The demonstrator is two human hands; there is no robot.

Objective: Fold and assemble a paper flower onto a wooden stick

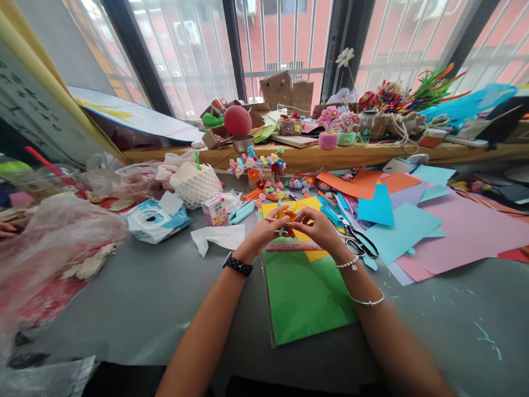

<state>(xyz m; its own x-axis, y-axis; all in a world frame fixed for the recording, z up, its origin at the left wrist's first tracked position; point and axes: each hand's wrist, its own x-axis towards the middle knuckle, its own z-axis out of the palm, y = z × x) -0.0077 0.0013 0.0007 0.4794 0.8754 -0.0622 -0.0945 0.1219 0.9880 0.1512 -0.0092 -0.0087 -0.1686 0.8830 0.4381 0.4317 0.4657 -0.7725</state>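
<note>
- Clearance: the green sheet (309, 300) gives flat passage between the forearms; left of it, the desk (165, 298) is open at front.
- Forward of the left hand (270, 225): flower arrangement (258, 168) blocks low travel.
- Left of that hand: tissue (219, 237), small carton (216, 211) and wipes pack (157, 219) obstruct.
- Right of the right hand (313, 225): scissors (359, 238), then overlapping paper sheets (407, 231).
- Far left: plastic bag (53, 237) closes the desk edge.

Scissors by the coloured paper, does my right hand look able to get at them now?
Probably yes: the scissors lie close beside your right hand, their black handles uncovered. However, that hand is busy at the small orange piece, so it may need freeing first.
</note>
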